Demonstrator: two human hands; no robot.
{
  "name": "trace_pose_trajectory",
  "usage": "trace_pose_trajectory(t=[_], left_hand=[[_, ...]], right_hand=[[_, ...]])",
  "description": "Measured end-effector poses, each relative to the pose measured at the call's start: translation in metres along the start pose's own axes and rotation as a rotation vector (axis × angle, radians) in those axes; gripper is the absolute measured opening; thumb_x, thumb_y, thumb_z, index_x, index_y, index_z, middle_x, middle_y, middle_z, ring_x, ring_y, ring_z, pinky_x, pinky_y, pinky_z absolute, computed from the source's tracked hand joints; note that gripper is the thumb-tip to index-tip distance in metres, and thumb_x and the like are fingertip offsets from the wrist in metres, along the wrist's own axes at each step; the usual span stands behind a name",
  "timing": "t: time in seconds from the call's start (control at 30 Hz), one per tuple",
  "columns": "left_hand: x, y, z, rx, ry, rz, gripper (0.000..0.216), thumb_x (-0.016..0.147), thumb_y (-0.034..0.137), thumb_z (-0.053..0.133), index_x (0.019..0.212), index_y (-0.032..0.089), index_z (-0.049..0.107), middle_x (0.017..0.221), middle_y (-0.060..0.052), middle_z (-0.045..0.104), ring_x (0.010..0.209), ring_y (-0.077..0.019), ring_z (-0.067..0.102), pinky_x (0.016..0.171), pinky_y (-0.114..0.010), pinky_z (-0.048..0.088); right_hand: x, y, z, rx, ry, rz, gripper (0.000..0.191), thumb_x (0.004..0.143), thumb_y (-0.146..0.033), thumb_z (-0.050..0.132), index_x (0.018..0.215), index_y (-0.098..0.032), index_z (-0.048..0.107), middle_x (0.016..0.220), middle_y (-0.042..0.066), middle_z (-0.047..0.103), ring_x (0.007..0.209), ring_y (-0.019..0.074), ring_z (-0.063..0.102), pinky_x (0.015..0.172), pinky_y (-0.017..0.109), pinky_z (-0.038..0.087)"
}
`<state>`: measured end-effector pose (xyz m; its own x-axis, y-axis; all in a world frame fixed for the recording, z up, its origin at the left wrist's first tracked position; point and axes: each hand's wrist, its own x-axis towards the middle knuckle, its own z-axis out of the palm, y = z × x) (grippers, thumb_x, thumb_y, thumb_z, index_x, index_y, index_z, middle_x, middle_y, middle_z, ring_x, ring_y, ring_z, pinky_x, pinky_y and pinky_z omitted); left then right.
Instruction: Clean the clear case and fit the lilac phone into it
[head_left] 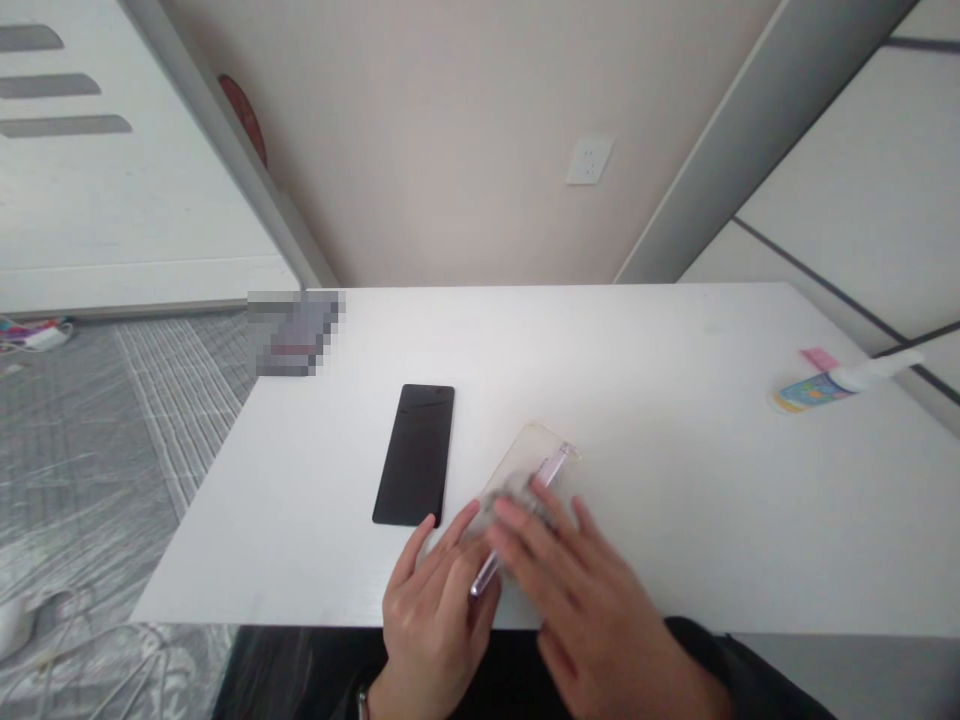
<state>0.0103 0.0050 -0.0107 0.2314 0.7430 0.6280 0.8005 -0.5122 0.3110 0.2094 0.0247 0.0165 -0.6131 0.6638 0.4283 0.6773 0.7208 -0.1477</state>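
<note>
A clear phone case (534,442) with a pale pinkish strip along its right side is tilted near the table's front edge. My left hand (439,595) grips its lower end, thumb side by the edge, with the index finger stretched forward. Over the case lies my right hand (577,590), fingers extended and slightly blurred, pressing a crumpled greyish-white wipe (517,490) to its surface. Most of the wipe is hidden under the fingers. A black smartphone (415,455) lies flat on the table, just beyond my left fingertips.
The white table (637,400) stands against a wall with a socket (590,160). A bottle with a colourful label (817,390) lies at the right, beside a pink slip (819,358). A blurred-out flat item (304,335) lies at the back left corner. Cables (112,650) lie on the floor.
</note>
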Motion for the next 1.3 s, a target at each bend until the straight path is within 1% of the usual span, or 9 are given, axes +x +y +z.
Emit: trace_pose_trajectory(t=[0.2,0.33,0.47,0.67,0.73,0.83,1.0,1.1,1.3], left_hand=[[0.0012,0.0019,-0.0021,-0.054,-0.047,-0.032,0.021,0.1,0.007,0.055,0.111,0.022,0.065,0.1,0.001,0.083,0.114,-0.0189,0.076,0.119,-0.033,0.04],[0.0006,0.0018,-0.0023,-0.044,-0.009,-0.005,0.019,0.106,0.012,0.046,0.108,0.018,0.065,0.105,-0.005,0.083,0.118,-0.0175,0.074,0.121,-0.03,0.037],[-0.0006,0.0007,-0.0026,-0.053,-0.057,-0.017,0.018,0.102,0.008,0.054,0.11,0.02,0.066,0.1,0.0,0.083,0.118,-0.0172,0.074,0.123,-0.03,0.035],[-0.0002,-0.0006,-0.0025,-0.045,-0.025,0.006,0.017,0.104,0.01,0.051,0.109,0.016,0.065,0.102,-0.004,0.083,0.12,-0.0168,0.073,0.125,-0.029,0.033],[0.0003,-0.0006,-0.0023,-0.047,-0.049,0.013,0.017,0.101,0.007,0.055,0.109,0.018,0.066,0.099,-0.002,0.083,0.119,-0.017,0.073,0.125,-0.029,0.032],[0.001,0.0001,-0.0023,-0.029,-0.012,0.007,0.019,0.106,0.012,0.047,0.107,0.016,0.065,0.103,-0.007,0.083,0.116,-0.0165,0.075,0.124,-0.028,0.033],[0.0003,0.0006,-0.0029,-0.04,-0.06,-0.011,0.018,0.103,0.009,0.054,0.112,0.02,0.066,0.102,-0.001,0.083,0.117,-0.0172,0.074,0.123,-0.03,0.035],[-0.0007,-0.0007,-0.0027,-0.018,-0.027,0.011,0.019,0.108,0.016,0.046,0.111,0.015,0.065,0.108,-0.01,0.082,0.115,-0.0172,0.075,0.121,-0.031,0.038],[0.0,-0.0013,-0.0034,-0.023,-0.045,0.019,0.015,0.104,0.012,0.053,0.109,0.017,0.066,0.103,-0.005,0.083,0.117,-0.0159,0.074,0.122,-0.028,0.035]], right_hand=[[-0.001,-0.0018,-0.0007,-0.043,0.011,0.141,0.093,0.078,-0.002,0.04,0.168,-0.012,0.018,0.166,0.008,0.04,0.162,0.0257,0.014,0.125,0.053,0.031],[-0.0011,-0.0046,0.0004,0.028,-0.009,-0.043,0.09,0.077,-0.004,0.042,0.165,-0.012,0.029,0.165,0.004,0.044,0.161,0.023,0.02,0.12,0.04,0.042],[0.0018,-0.0028,0.0017,-0.02,0.041,0.149,0.088,0.077,-0.001,0.041,0.163,-0.008,0.031,0.162,0.01,0.047,0.162,0.0242,0.015,0.127,0.049,0.027],[0.0034,-0.0045,0.0023,0.008,0.005,0.047,0.086,0.075,-0.001,0.04,0.161,-0.01,0.038,0.167,0.004,0.041,0.162,0.0212,0.012,0.131,0.043,0.014],[0.0023,-0.0041,0.002,-0.025,0.021,0.158,0.086,0.076,0.0,0.04,0.161,-0.006,0.033,0.168,0.01,0.038,0.163,0.0242,0.01,0.129,0.048,0.017],[-0.0001,-0.0061,0.0013,0.007,-0.016,0.013,0.089,0.075,-0.002,0.04,0.163,-0.01,0.033,0.172,0.003,0.027,0.162,0.0252,0.013,0.125,0.041,0.031],[-0.0023,-0.0043,-0.0002,-0.04,0.006,0.125,0.093,0.075,-0.001,0.041,0.166,-0.007,0.023,0.172,0.007,0.026,0.163,0.0253,0.009,0.128,0.049,0.021],[-0.0019,-0.0043,0.0,0.015,-0.002,-0.029,0.09,0.076,-0.004,0.04,0.165,-0.009,0.028,0.174,0.002,0.019,0.162,0.026,0.012,0.128,0.042,0.022],[-0.001,-0.0044,0.0025,0.009,0.022,0.12,0.086,0.074,-0.002,0.041,0.16,-0.007,0.038,0.17,0.008,0.033,0.162,0.0272,0.013,0.127,0.049,0.027]])
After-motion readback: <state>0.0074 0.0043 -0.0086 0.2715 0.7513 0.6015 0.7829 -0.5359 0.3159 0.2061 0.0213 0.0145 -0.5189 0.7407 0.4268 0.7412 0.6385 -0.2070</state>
